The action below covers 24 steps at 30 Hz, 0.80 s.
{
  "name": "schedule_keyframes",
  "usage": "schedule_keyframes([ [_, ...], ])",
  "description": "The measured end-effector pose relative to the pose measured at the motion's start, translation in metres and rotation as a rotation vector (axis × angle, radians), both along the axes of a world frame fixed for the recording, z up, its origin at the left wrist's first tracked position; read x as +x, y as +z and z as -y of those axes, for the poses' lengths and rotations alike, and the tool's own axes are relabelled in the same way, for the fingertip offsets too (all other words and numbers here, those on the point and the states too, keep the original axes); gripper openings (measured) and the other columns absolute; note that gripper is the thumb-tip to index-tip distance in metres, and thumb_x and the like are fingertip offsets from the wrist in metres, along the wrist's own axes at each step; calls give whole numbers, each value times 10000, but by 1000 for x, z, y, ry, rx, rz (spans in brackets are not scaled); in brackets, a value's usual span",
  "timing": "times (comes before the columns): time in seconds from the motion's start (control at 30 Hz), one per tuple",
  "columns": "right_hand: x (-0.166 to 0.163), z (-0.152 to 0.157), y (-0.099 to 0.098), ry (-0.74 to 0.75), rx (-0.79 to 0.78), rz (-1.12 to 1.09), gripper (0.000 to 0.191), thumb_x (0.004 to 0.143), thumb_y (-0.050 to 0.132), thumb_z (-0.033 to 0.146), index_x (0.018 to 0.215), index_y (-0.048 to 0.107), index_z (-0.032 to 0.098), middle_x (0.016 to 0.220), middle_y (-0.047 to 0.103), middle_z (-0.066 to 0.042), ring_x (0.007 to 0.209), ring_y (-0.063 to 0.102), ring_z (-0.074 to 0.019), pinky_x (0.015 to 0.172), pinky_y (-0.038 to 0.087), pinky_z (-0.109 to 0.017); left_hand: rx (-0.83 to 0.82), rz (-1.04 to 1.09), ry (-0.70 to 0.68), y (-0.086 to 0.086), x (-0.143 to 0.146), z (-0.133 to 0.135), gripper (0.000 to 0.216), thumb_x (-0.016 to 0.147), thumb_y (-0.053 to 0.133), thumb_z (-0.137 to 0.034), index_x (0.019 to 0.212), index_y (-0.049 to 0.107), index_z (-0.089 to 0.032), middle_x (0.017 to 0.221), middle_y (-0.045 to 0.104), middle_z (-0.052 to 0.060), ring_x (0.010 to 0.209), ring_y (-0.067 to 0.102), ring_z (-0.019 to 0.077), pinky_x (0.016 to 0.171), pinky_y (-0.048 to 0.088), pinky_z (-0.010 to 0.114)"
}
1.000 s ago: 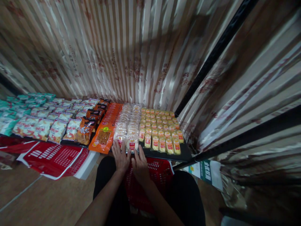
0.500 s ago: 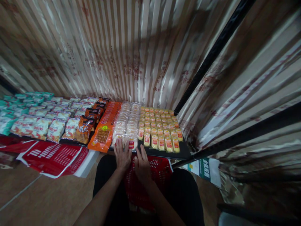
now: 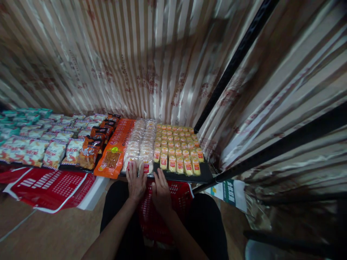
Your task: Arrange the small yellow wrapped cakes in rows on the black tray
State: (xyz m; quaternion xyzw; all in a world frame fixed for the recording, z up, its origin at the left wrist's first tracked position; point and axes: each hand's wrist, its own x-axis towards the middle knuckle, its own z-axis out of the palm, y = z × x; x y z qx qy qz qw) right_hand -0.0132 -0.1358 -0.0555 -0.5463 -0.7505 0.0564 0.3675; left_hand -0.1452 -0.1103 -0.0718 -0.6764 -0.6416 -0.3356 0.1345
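Note:
Two rows of clear-wrapped pale round snacks point(image 3: 146, 144) lie on a black shelf point(image 3: 195, 177). My left hand point(image 3: 135, 183) rests its spread fingers on the front packs of these rows, with nothing gripped. Just to its right, my right hand point(image 3: 161, 189) has its fingers stretched toward the shelf's front edge, by the corner of the right row; whether it touches a pack I cannot tell. Small yellow packs with red-and-white labels point(image 3: 179, 164) stand in lines to the right. On the left lie flat orange bags of stick snacks point(image 3: 111, 159).
A red basket point(image 3: 179, 216) sits between my knees, below the shelf edge. Black-and-orange bags point(image 3: 89, 151), white snack bags point(image 3: 55, 153) and green bags point(image 3: 8, 131) fill the left. Black metal poles point(image 3: 235, 59) and a striped curtain point(image 3: 135, 54) enclose the back and right.
The whole view has shifted, so the shelf and goods appear slightly farther left. Both hands stay at the front of the wrapped rows, the right fingers a little closer to the left hand.

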Motion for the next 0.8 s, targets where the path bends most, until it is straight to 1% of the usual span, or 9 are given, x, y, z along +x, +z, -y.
schedule_keyframes([
  [0.07, 7, 1, 3, -35, -1, -21, 452, 932, 304, 235, 1315, 481, 73, 1433, 412, -180, 1358, 342, -244, 1046, 413, -462, 13, -15, -10, 2, 2, 2, 519, 897, 478, -263, 1403, 373, -227, 1554, 79, 128, 1425, 84, 329, 1102, 207, 580],
  [0.17, 16, 2, 5, -91, -1, -50, 437, 935, 304, 246, 1289, 513, 97, 1403, 455, -172, 1308, 413, -241, 1029, 425, -462, 31, -42, -43, 3, 5, 4, 536, 894, 478, -245, 1414, 350, -225, 1552, 91, 132, 1426, 81, 323, 1102, 212, 574],
  [0.3, 23, 2, 4, -125, 9, -79, 425, 935, 299, 266, 1248, 551, 126, 1388, 475, -163, 1248, 479, -242, 990, 452, -460, 44, -76, -100, 6, 11, 9, 547, 880, 490, -210, 1411, 358, -217, 1543, 158, 130, 1428, 90, 300, 1123, 191, 544],
  [0.43, 31, 1, 4, -115, 45, -80, 424, 934, 296, 264, 1240, 553, 124, 1369, 494, -164, 1277, 451, -240, 1007, 433, -466, 51, -142, -239, 7, 21, 17, 509, 866, 491, -176, 1370, 427, -202, 1520, 244, 136, 1427, 124, 280, 1140, 164, 519],
  [0.5, 37, -1, 6, -128, 70, -66, 425, 933, 295, 261, 1244, 548, 119, 1373, 490, -166, 1307, 414, -245, 1023, 411, -481, 61, -156, -270, 7, 30, 19, 472, 865, 488, -176, 1336, 471, -190, 1500, 290, 150, 1425, 136, 280, 1140, 162, 510],
  [0.67, 54, -17, 21, -164, 109, -11, 426, 933, 304, 240, 1274, 517, 98, 1406, 453, -168, 1348, 353, -237, 1039, 384, -472, 106, -180, -257, 11, 61, 13, 404, 874, 488, -244, 1271, 536, -181, 1411, 437, 169, 1415, 180, 287, 1122, 222, 492],
  [0.73, 59, -28, 31, -151, 121, 27, 426, 934, 311, 244, 1279, 518, 102, 1409, 454, -159, 1357, 339, -230, 1061, 356, -470, 125, -229, -274, 15, 74, 9, 410, 880, 454, -214, 1281, 523, -163, 1391, 461, 172, 1406, 209, 293, 1103, 261, 494],
  [0.8, 63, -43, 42, -129, 110, 69, 437, 936, 305, 257, 1286, 516, 102, 1407, 459, -153, 1359, 335, -225, 1080, 331, -466, 110, -240, -259, 17, 83, 6, 449, 886, 417, -205, 1327, 470, -135, 1399, 454, 170, 1400, 226, 290, 1096, 274, 486],
])
